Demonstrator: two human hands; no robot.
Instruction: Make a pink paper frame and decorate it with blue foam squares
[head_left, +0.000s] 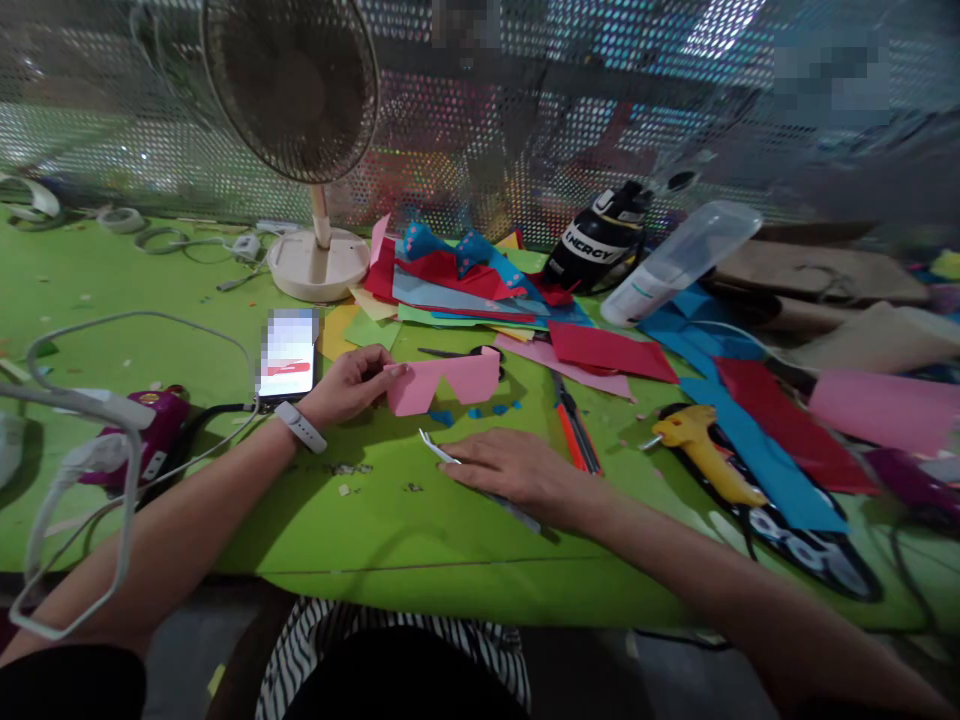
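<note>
My left hand (360,383), wearing a white wristband, pinches a pink paper piece (416,388) by its left end. This strip has a V-shaped notch in its lower edge and is raised a little off the green table (315,540). Palm down, my right hand (510,465) closes over slim silvery tweezers (517,515); their forked tip points toward the paper, and my fingers hide the middle. Small blue paper scraps (442,418) lie just below the pink piece. Black-handled scissors (450,352) are partly hidden behind it. An orange-and-black utility knife (577,430) lies right of my right hand.
A phone (286,350) lies by my left wrist, near a purple glue gun (142,430) and loose white cables. A fan (321,260), coloured paper sheets (465,285), a black bottle (596,240) and a clear bottle (682,265) stand behind. Rightward lies a yellow glue gun (709,450).
</note>
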